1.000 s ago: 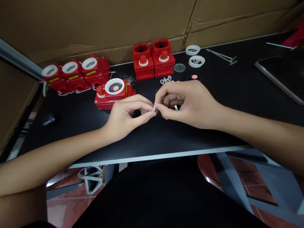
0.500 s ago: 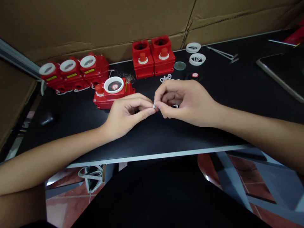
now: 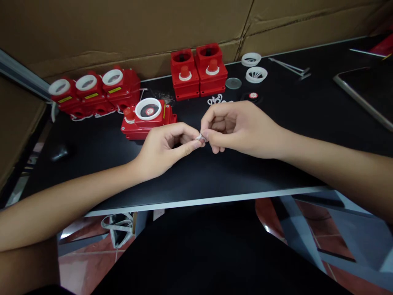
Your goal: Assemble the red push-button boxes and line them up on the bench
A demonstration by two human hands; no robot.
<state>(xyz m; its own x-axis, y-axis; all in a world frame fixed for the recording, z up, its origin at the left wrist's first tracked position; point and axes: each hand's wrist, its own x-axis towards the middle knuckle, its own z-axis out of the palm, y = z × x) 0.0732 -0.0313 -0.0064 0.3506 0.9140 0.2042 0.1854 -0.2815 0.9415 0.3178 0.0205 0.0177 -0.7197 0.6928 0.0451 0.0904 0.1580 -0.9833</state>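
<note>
Mid-frame, the left hand [image 3: 166,149] and right hand [image 3: 245,129] pinch a small whitish piece [image 3: 200,138] between thumbs and fingertips. Upper right — a white ring [image 3: 256,81] with thin pale strips inside; left of centre — a red box [image 3: 138,132], its white collar [image 3: 147,118] encircling a black disc [image 3: 143,111].

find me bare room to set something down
Bare: black tabletop between the pale front edge and the left hand and right hand; between the right forearm, T-shaped tools and flat dark device; between the dark rounded object and near red box. Crowded: the back, with red boxes, glass disc and white rings.
</note>
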